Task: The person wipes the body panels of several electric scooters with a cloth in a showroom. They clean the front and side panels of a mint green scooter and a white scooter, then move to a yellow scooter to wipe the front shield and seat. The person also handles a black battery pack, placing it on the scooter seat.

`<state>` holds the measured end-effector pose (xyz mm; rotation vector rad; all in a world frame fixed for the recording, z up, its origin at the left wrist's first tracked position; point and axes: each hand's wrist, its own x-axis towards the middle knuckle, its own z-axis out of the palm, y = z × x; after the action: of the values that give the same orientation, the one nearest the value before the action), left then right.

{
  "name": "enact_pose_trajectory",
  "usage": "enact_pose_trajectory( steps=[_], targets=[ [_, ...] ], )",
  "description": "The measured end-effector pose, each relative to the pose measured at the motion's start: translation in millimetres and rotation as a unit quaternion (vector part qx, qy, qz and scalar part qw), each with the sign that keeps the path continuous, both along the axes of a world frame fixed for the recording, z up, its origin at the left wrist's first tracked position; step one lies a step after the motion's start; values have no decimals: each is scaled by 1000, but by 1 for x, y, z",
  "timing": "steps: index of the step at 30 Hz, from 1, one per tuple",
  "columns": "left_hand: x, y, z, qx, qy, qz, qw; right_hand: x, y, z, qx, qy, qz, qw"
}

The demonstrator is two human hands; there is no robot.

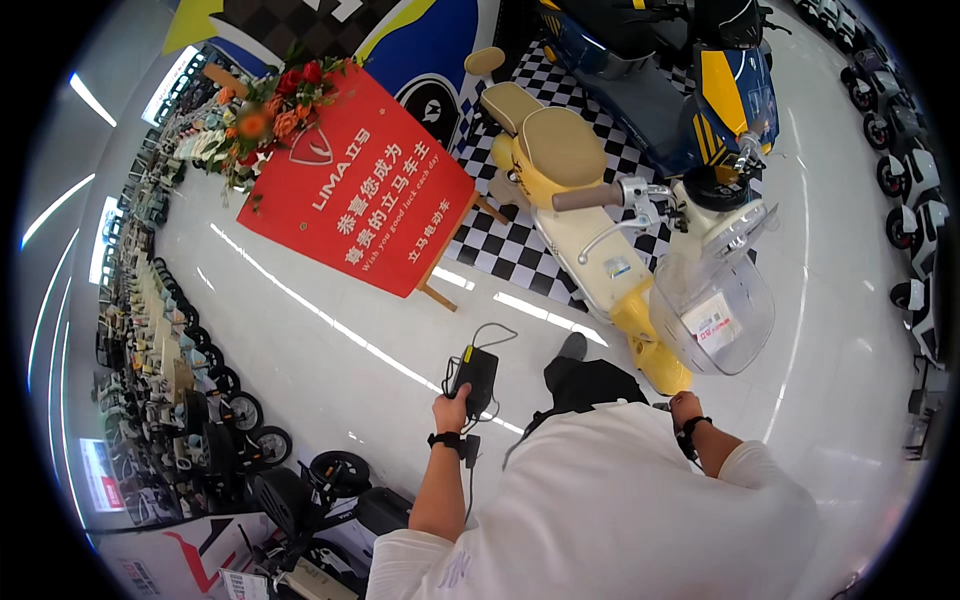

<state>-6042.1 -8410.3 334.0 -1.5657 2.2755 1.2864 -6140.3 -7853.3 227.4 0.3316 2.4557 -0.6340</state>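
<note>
My left hand (451, 411) grips a black power adapter (477, 375), most likely a scooter charger, with a yellow label at its far end. Its thin cord (498, 327) loops out past the far end, and more cable hangs around the hand. A plug (472, 448) dangles by my left wrist. My right hand (684, 409) is low at my right side with curled fingers, close to the front fender (664, 367) of a yellow and cream electric scooter (592, 240). Whether anything is inside those fingers is hidden. A clear plastic front basket or shield (712, 315) on the scooter contains a printed card.
A red sign (360, 187) with flowers (281, 105) stands on a wooden easel (439, 296) ahead-left. Beyond the yellow scooter is a blue one (637, 97) on a checkered mat (491, 251). Scooter rows line both sides; a black bike (330, 502) stands at lower left.
</note>
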Motion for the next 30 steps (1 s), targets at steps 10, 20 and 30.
enact_pose_trajectory(
  steps=[10, 20, 30],
  targets=[
    [-378, -65, 90, 174, 130, -23, 976, -51, -82, -60, -35, 237, -142, 960],
    [-703, -45, 103, 327, 261, -231, 879, 47, -176, -82, 495, 354, -1, 793],
    [-718, -36, -111, 566, -100, -227, 786, 243, -359, 30, 398, -8, -177, 900]
  ],
)
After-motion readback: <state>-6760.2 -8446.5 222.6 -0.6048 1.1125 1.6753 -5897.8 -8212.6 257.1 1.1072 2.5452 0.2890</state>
